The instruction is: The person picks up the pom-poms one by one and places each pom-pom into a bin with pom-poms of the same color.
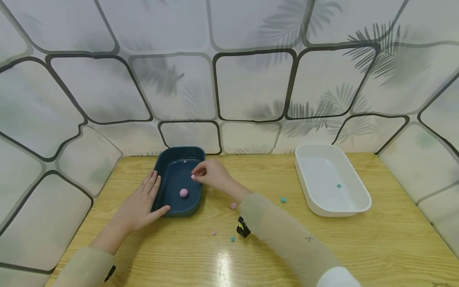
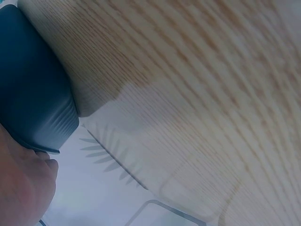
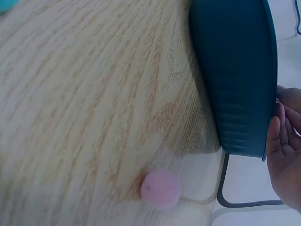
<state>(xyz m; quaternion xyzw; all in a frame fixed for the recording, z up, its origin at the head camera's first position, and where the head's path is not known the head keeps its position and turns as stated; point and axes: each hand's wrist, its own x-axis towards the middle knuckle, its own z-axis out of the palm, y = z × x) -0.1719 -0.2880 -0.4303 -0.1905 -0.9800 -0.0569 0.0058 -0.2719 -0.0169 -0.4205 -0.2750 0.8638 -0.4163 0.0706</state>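
Note:
A dark blue tray (image 1: pixel 179 210) stands at the left of the table, a larger pink pom-pom (image 1: pixel 184 193) and a tiny pink one (image 1: pixel 185 161) inside it. My left hand (image 1: pixel 138 205) rests along the tray's left rim, fingers straight and thumb over the near corner. Over the tray's right side my right hand (image 1: pixel 214 175) pinches a small pink pom-pom (image 1: pixel 193 177) between thumb and fingertips. In the right wrist view, the tray wall partly hides those fingertips, and another pink pom-pom (image 3: pixel 160 189) lies on the table.
At the right stands a white tray (image 1: pixel 312 205) with a teal pom-pom (image 1: pixel 339 186) inside. Loose on the wooden table (image 1: pixel 172 255) lie pink pom-poms (image 1: pixel 233 205) and teal ones (image 1: pixel 283 200). A patterned backdrop (image 1: pixel 251 87) rises behind the table's far edge.

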